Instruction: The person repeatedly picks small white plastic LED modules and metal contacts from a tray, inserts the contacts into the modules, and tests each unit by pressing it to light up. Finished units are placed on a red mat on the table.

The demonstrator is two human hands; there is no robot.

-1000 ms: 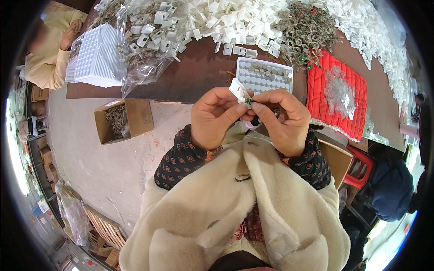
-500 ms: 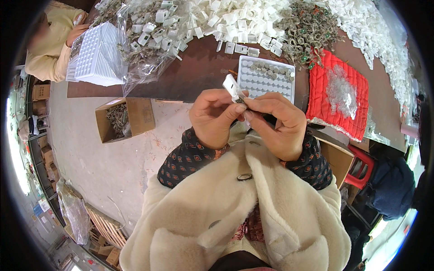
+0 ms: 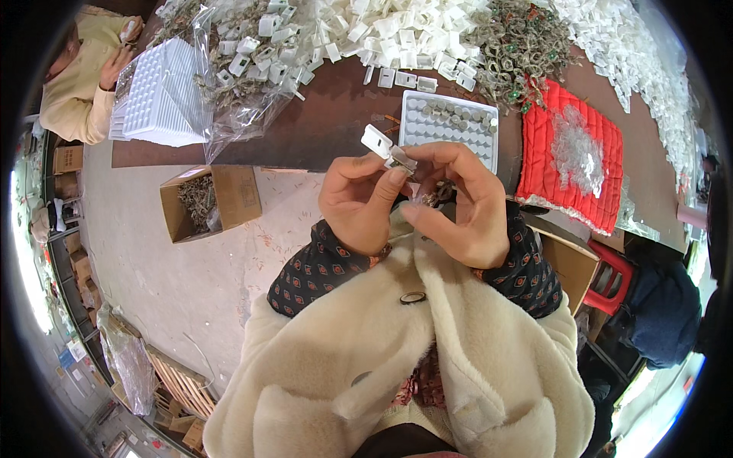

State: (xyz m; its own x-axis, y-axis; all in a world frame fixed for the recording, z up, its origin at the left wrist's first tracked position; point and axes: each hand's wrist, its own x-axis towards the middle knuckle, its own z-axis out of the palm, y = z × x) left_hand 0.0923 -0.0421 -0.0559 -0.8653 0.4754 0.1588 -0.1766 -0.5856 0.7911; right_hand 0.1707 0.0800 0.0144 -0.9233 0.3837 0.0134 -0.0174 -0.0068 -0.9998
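Cream fleece vest, brown button; dark patterned sleeves with small red-orange diamonds; bare fingers (image 3: 397, 177).

A single head-worn fisheye view looks steeply down the wearer's chest. The cream fleece jacket (image 3: 397, 366) fills the lower middle, very near the lens. The two hands (image 3: 416, 202) sit close, just above centre. Beyond them the dark brown tabletop (image 3: 321, 130) stretches along the upper part, its edges bending toward the black round rim. The grey concrete floor (image 3: 175, 267) falls away at lower left, farther off.
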